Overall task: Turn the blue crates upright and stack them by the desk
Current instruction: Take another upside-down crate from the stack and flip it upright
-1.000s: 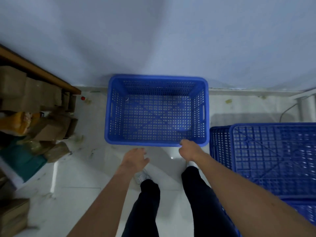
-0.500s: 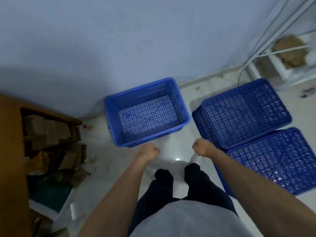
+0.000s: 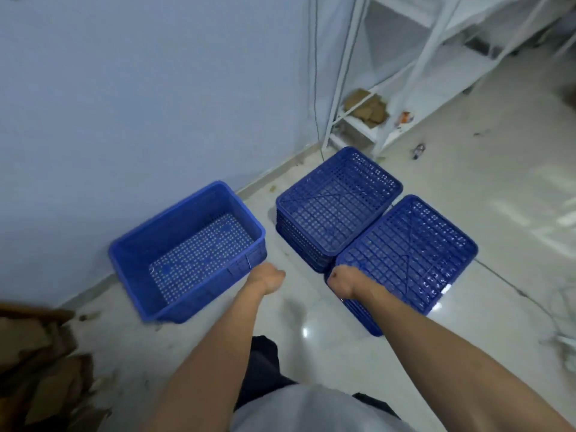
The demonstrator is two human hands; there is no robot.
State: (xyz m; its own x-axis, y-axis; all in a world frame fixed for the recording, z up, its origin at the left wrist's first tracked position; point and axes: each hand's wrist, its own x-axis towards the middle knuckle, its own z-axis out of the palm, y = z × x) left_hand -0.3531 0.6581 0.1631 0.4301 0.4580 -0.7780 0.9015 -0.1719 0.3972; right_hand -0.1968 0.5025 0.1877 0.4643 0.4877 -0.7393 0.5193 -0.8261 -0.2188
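View now swung rightward; upright crate [image 3: 199, 254] sits by wall. Left hand [image 3: 268, 279] is curled, empty. Right hand [image 3: 342, 280] is at nearer inverted crate [image 3: 411, 254] corner, grip indeterminate, presumably to flip it.

Pale blue wall [image 3: 140, 104] upper left. Glossy tiled floor [image 3: 498, 213] right. White metal rack [image 3: 338, 98] upper right, cardboard scraps [image 3: 367, 107] on its low shelf. Cable [image 3: 314, 88] down the wall. Blurred cardboard boxes [image 3: 40, 363] lower left.
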